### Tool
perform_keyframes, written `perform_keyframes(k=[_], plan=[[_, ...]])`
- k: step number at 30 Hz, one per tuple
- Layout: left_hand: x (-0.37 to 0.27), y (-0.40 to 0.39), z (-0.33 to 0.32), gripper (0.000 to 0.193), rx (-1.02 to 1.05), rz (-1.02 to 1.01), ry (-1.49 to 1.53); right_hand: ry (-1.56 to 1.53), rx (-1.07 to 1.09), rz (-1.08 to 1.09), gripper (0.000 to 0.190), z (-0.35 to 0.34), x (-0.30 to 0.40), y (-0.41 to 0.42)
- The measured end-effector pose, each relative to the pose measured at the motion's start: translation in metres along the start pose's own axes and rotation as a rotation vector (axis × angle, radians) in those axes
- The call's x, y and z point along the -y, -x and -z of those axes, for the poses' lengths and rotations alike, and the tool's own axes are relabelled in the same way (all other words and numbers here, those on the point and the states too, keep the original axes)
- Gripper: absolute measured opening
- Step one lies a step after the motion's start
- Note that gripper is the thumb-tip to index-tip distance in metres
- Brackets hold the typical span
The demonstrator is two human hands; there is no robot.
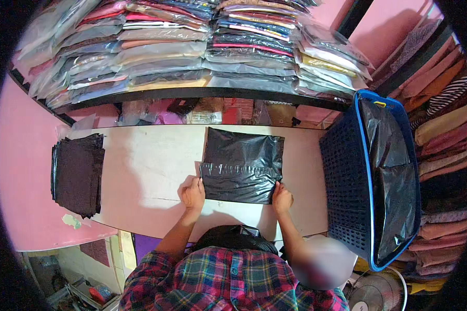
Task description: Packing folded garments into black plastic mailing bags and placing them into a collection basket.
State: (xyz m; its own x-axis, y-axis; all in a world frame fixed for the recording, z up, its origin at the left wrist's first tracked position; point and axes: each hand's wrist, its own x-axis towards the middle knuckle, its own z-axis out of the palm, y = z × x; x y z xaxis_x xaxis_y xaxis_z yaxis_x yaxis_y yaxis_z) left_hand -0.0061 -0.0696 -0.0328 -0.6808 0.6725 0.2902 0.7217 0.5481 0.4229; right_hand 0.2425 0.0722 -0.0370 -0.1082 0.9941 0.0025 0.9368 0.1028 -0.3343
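Note:
A black plastic mailing bag [243, 155] lies before me on the white tabletop [159, 155], its lower part folded into a band with a wrinkled edge. At its left edge, my left hand [193, 194] pinches the folded band between thumb and fingers. My right hand [283, 197] grips the opposite edge of the same bag near the lower right corner. Light glints off creases in the plastic. Whatever the bag may contain is hidden.
Left on the table sits a stack of black bags [79, 175]. A blue plastic basket [344, 186] holding black packages [395, 202] stands at the right. Above, a shelf [202, 93] carries piles of bagged garments [163, 50]. Folded clothes [447, 144] and a fan [377, 291] are further right.

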Motion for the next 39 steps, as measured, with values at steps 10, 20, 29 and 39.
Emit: perform_keyframes(k=[10,20,29,39], plan=[[0.001,-0.004,0.012,0.017,0.104,0.092,0.159,-0.203,0.13,0.761,0.056,0.028,0.046,0.022],[-0.025,-0.015,0.007,0.079,0.611,-0.801,0.02,0.033,0.23,0.781,0.071,0.008,0.04,0.024],[0.009,-0.042,0.036,0.096,0.749,-0.757,-0.065,-0.168,0.252,0.778,0.093,0.031,-0.013,0.004],[0.034,-0.059,0.039,0.079,0.799,-0.892,0.088,-0.272,0.26,0.884,0.062,0.045,-0.048,-0.002]])
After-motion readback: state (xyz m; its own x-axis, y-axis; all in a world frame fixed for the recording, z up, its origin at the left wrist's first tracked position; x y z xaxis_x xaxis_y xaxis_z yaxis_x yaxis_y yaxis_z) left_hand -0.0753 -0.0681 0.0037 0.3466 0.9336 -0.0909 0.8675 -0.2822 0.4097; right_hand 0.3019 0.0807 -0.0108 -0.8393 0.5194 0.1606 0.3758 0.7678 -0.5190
